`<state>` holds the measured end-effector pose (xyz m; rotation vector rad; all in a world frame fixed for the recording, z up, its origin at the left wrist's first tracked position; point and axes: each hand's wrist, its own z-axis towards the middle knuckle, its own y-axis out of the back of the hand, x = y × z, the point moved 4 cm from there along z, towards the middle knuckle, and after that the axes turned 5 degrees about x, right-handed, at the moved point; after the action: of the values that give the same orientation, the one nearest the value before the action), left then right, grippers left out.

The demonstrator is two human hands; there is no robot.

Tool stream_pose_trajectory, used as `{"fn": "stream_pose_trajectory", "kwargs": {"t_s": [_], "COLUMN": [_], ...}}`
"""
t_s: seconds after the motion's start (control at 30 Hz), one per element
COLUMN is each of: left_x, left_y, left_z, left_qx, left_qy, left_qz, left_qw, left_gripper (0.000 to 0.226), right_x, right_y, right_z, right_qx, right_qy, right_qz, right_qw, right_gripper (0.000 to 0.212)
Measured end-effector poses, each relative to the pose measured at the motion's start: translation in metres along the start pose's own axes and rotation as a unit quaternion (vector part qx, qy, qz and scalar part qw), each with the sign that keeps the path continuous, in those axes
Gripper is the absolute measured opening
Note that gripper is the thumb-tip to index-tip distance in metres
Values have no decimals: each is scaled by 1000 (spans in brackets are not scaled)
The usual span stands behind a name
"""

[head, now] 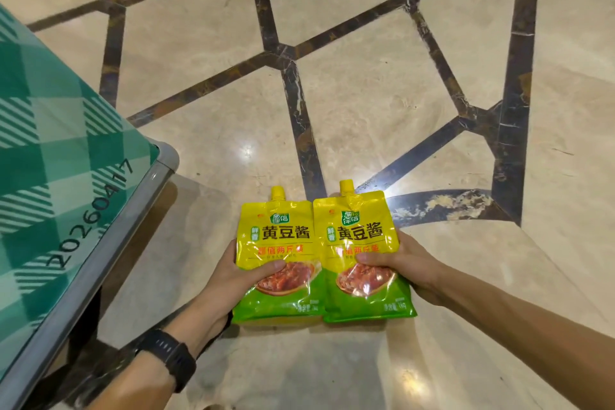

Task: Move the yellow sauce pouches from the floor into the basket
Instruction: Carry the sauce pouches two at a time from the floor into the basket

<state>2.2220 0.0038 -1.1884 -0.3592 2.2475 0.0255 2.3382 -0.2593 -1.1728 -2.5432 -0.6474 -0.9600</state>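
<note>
Two yellow-and-green sauce pouches with yellow spout caps are held side by side above the floor. My left hand (241,271) grips the left pouch (278,240) at its left edge, thumb across the front. My right hand (404,268) grips the right pouch (357,236) at its right edge, thumb on the front. The pouches' inner edges touch or overlap slightly. A black watch sits on my left wrist. No basket is in view.
A table (109,233) with a green checked cloth and a grey metal rim fills the left side. Its corner lies close to my left forearm. Glossy beige marble floor (366,93) with dark inlaid lines stretches ahead and to the right.
</note>
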Motion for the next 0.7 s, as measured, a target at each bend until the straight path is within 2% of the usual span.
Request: {"fn": "stream_pose_trajectory", "kwargs": {"t_s": [0.07, 0.2, 0.33, 0.4, 0.53, 0.7], "left_x": [0, -13, -54, -89, -184, -328], "left_y": [-3, -13, -24, -28, -39, -61], "left_z": [-7, -43, -103, -141, -235, -359], "left_qx": [11, 21, 5, 8, 11, 3], "left_qy": [15, 37, 43, 46, 42, 37], "left_qz": [-10, -44, -44, -37, -30, 5], "left_qw": [1000, 998, 998, 998, 999, 999], "left_gripper": [89, 80, 89, 93, 84, 118], "right_x": [-4, 1, 34, 61, 131, 249], "right_y": [-1, -8, -21, -32, -58, -83], "right_z": [-9, -47, -117, -160, -257, -398], "right_qx": [2, -8, -30, -33, -30, -40], "right_qy": [3, 7, 17, 18, 16, 21], "right_qz": [38, 57, 67, 77, 100, 112], "right_qw": [999, 998, 997, 996, 994, 993], "right_gripper": [55, 75, 65, 65, 62, 72]}}
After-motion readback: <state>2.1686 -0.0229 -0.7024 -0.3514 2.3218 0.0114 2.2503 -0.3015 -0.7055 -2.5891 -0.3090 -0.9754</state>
